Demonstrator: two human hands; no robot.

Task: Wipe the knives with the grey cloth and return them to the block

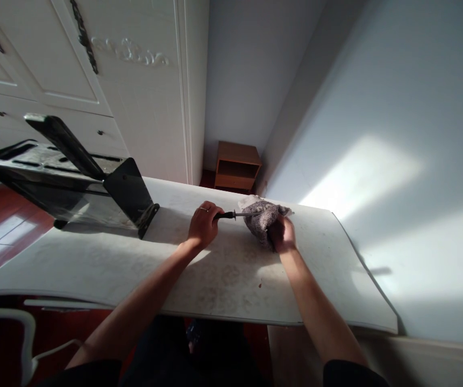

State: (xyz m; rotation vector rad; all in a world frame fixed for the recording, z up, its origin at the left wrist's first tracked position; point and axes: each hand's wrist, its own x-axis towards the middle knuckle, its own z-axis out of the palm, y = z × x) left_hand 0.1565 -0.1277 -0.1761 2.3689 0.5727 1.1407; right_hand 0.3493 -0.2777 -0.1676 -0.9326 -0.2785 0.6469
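My left hand point(205, 223) is closed around the black handle of a sharpening steel point(227, 215), which has a small guard and a thin metal rod pointing right. A grey-brown cloth point(261, 217) is bunched over the far part of the rod, and my right hand point(283, 235) grips it from the right side. The fingers of that hand are partly hidden by the cloth. Something whitish and crumpled point(249, 201) shows at the cloth's back edge. Both hands are above the white table point(231, 287).
On the table's left stands a black slotted knife holder point(94, 193) with a black handle point(68, 148) slanting up from it. White cabinets point(142, 107) rise behind. A wooden nightstand point(237, 164) is beyond the far edge; a wall point(417, 215) borders the right. A white chair point(25, 328) is lower left.
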